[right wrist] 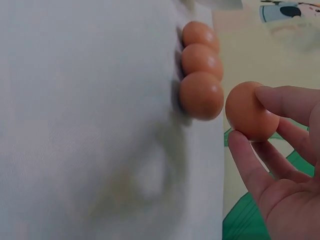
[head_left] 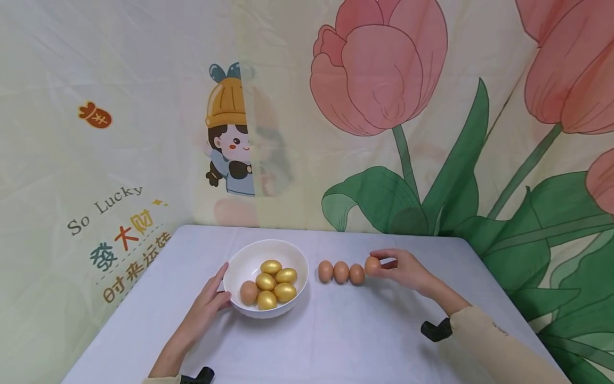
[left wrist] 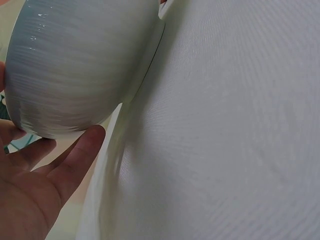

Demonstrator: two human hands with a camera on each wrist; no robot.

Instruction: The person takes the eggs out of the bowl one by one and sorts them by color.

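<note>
At the left of the head view, a white bowl (head_left: 243,263) stands on the table with several golden eggs (head_left: 265,281) and one brown egg (head_left: 249,293) inside. My left hand (head_left: 209,298) rests against the bowl's left side, its fingertips on the outer wall, as the left wrist view also shows. Between thumb and fingers, my right hand (head_left: 404,268) pinches another brown egg (right wrist: 250,111). This egg is raised in the right wrist view, close beside the end of a row of three brown eggs (head_left: 341,272) on the table.
A white cloth covers the table (head_left: 345,341). Behind it hangs a backdrop (head_left: 288,42) printed with tulips and a cartoon figure. Black wrist mounts (head_left: 436,330) sit at both sleeves. The row of eggs lies just right of the bowl.
</note>
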